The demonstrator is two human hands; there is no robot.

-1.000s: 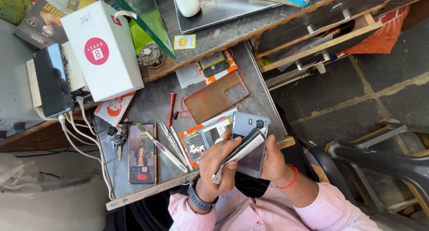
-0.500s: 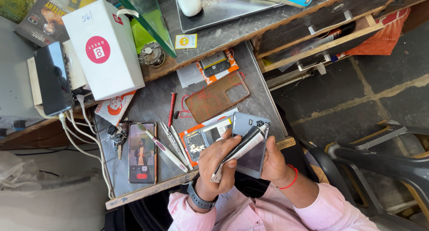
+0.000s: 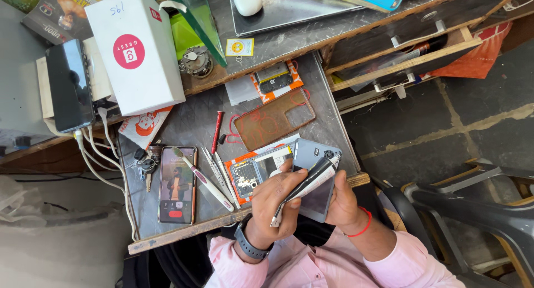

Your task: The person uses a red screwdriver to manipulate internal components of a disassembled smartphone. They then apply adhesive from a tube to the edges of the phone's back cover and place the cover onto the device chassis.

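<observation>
Only the head view here, looking straight down on a cluttered repair bench (image 3: 183, 126).

The person's left hand (image 3: 278, 202) had its fingers (image 3: 283, 174) closed round a slim dark tool (image 3: 303, 188), pen-shaped with a pale tip, held like a pencil. The right hand (image 3: 342, 207) gripped the grey phone (image 3: 317, 179) from the far edge, fingers wrapped behind it, so the phone sat just over the near lip of the bench, between both hands. Whether the tool tip actually touched the phone was hard to tell, since the hands covered that spot.

That phone looked like a thin, rigid slab, smooth and likely slippery, with a camera cluster at the top corner. Probably light but fragile, so holding it by the long edges seemed the safe bet, not the flat face.

Just beside the left hand lay an opened phone body (image 3: 258, 174) showing circuit boards, on orange packaging. Further up sat a brown translucent case (image 3: 272, 121), soft-looking and flexible. To the left were tweezers (image 3: 214, 171), a toothbrush (image 3: 203, 179), a red-handled screwdriver (image 3: 216, 133), a lit phone (image 3: 177, 185) lying flat, keys (image 3: 143, 163), and a white cardboard box (image 3: 136, 48).
</observation>
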